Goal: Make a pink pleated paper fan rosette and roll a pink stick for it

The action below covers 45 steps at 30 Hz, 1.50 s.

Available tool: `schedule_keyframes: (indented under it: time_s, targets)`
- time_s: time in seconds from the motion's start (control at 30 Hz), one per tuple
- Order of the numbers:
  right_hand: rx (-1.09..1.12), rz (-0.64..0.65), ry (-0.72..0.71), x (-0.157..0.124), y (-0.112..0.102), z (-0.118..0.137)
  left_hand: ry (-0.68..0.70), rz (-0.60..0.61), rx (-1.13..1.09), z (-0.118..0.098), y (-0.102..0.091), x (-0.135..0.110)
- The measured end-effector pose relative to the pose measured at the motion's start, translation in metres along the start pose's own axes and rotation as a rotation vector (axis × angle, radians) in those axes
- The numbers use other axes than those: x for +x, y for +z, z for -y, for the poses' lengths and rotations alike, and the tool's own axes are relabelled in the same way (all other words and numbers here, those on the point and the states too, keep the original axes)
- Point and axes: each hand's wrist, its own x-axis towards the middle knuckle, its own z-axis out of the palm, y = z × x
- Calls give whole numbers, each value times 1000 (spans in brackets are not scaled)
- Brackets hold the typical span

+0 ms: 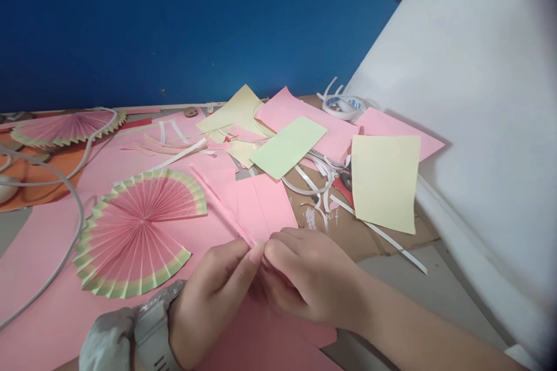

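A narrow folded strip of pink paper (220,197) slants up and to the left from between my two hands. My left hand (217,287), with a watch on its wrist, pinches the strip with thumb and forefinger. Right beside it, my right hand (304,272) has its fingers closed on the lower end of the same strip; that end is hidden by the fingers. To the left lies a pleated paper fan (141,223) coloured like watermelon, spread nearly into a full circle with a wedge open at its right.
Another watermelon fan (69,127) lies at the back left near a grey cable (80,214). Pale green paper (289,148), a yellow sheet (385,182), tape rolls (343,105), white strips and black-handled scissors (346,179) cover the cardboard. A white panel (470,69) leans at right.
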Motion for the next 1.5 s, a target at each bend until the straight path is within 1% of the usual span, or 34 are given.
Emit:
schedule_keyframes:
  time_s: [0.1, 0.17, 0.2, 0.27, 0.33, 0.43, 0.5, 0.6, 0.67, 0.73, 0.83, 1.03, 1.2, 1.4, 1.5]
  targets:
    - [188, 114, 88, 1, -8, 0, -4, -44, -30, 1, 0, 1]
    - [321, 207, 175, 2, -14, 1, 10, -69, -131, 2, 0, 0]
    - [386, 232, 235, 3, -17, 2, 20, -81, -182, 2, 0, 0]
    - [523, 225, 361, 4, -21, 4, 24, -120, -234, 1, 0, 0]
    - [675, 176, 459, 6, -22, 5, 17, -157, -216, -1, -1, 1]
    - [891, 84, 517, 6, -19, 4, -2, -169, -151, -5, -3, 4]
    - [970, 31, 540, 6, -16, 3, -28, -160, -88, -6, -5, 5]
    - [967, 4, 559, 6, -13, 1, -39, -147, 7, -5, -5, 5]
    - [925, 12, 558, 5, -13, 2, -6, -137, 26, -4, -5, 4]
    - [884, 27, 554, 4, -14, 3, 29, -103, 9, -3, -4, 3]
    - [845, 28, 548, 4, -16, 6, 46, -48, -27, -1, -2, 1]
    - [777, 7, 521, 2, -15, 6, 46, -65, -31, 0, -4, -2]
    - [747, -30, 501, 2, -14, 6, 0, -63, -124, -3, -4, -2]
    - [761, 76, 515, 5, -25, 5, 35, -14, -108, -1, -3, -4]
    - [763, 47, 528, 5, -23, 5, 45, 0, -80, 1, -2, -5]
